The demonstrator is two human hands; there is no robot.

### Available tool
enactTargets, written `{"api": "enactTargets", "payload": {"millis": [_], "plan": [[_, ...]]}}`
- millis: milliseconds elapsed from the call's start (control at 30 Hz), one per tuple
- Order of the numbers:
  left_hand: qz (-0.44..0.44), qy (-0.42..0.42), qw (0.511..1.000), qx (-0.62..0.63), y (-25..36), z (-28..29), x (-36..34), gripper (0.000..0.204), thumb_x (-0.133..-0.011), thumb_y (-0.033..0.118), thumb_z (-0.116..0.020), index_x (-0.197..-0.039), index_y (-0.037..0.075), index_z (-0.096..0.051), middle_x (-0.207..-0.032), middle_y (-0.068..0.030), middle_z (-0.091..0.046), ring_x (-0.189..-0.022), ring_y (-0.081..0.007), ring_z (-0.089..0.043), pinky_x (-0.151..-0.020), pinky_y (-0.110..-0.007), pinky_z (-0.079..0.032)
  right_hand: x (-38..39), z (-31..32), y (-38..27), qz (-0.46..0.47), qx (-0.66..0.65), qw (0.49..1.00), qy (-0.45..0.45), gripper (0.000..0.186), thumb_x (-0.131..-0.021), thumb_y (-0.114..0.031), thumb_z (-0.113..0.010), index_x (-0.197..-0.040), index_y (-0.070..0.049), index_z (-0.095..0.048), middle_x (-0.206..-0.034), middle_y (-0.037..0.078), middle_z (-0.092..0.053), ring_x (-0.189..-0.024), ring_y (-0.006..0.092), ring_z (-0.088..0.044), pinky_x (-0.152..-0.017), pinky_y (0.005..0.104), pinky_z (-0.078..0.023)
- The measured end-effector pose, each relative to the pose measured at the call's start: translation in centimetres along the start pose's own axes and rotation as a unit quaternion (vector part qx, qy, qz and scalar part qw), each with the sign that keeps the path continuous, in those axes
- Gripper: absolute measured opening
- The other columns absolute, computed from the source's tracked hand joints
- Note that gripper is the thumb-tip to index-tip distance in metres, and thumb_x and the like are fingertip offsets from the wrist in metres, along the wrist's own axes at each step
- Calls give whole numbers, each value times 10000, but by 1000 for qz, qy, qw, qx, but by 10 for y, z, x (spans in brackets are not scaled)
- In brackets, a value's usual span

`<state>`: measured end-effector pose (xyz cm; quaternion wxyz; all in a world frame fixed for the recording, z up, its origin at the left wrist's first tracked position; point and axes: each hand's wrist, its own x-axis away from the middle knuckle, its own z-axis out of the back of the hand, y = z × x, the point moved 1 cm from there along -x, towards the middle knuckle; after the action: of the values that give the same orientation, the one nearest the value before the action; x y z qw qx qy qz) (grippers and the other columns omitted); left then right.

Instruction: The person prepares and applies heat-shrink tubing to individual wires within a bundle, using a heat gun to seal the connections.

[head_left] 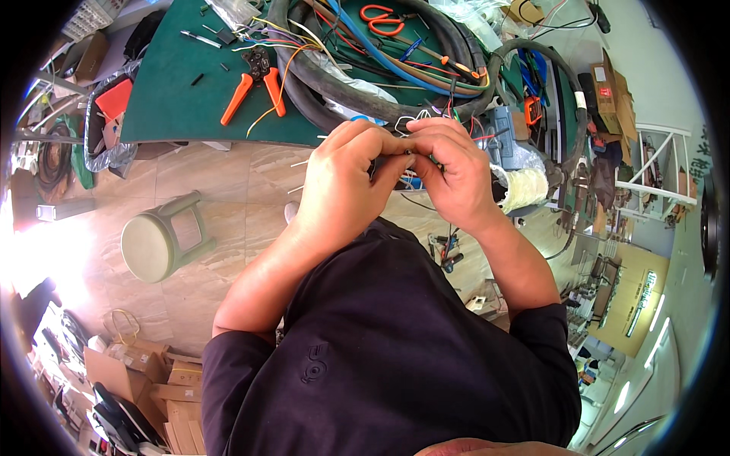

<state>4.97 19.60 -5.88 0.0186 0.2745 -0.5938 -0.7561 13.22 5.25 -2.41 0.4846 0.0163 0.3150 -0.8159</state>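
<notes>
My left hand [351, 176] and my right hand [458, 169] meet at the table's front edge, fingertips pinched together. A tiny dark piece shows between the fingertips, too small to name. Thin white wire ends poke out left of my left hand, which closes round the wires. What my right fingers grip is mostly hidden. Just beyond my hands lies a thick black cable [357, 104] in a coil, with blue, brown and other thin wires inside it. Wire strippers [257, 83] with orange handles rest left of the coil.
The green table [163, 99] also bears orange-handled scissors [382, 20], a pen [201, 39] and a grey connector housing [508, 137]. A bin [97, 144] stands at the table's left end. A plastic stool [148, 245] is on the tiled floor, with cardboard boxes [129, 372] at lower left.
</notes>
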Motion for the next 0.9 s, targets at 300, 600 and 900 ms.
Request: {"api": "enactTargets", "payload": {"millis": [300, 600, 900], "plan": [[-17, 16, 1000, -3, 1, 0, 1, 121, -748, 25, -723, -859, 58, -689, -757, -62, -609, -690, -250, -576, -604, -347, -466, 0, 4, -2, 6, -12, 1000, 0, 188, -722, 33, -709, -895, -23, -662, -934, 130, -654, -968, 291, -614, -812, 373, -481], [39, 15, 998, 55, -2, 2, 11, 176, -767, -15, -721, -930, 36, -680, -819, -82, -652, -746, -211, -655, -667, -311, -522, 0, 2, -6, 25, -20, 999, 27, 186, -716, 11, -728, -884, -36, -663, -904, 92, -651, -981, 290, -603, -820, 380, -477], [44, 25, 998, 45, -3, 1, 18, 125, -789, -12, -712, -902, 16, -667, -867, -86, -679, -753, -197, -661, -680, -298, -522, 1, 0, -8, 46, -25, 998, 33, 153, -715, 4, -716, -842, -40, -643, -869, 69, -636, -972, 304, -598, -834, 397, -471]]}}
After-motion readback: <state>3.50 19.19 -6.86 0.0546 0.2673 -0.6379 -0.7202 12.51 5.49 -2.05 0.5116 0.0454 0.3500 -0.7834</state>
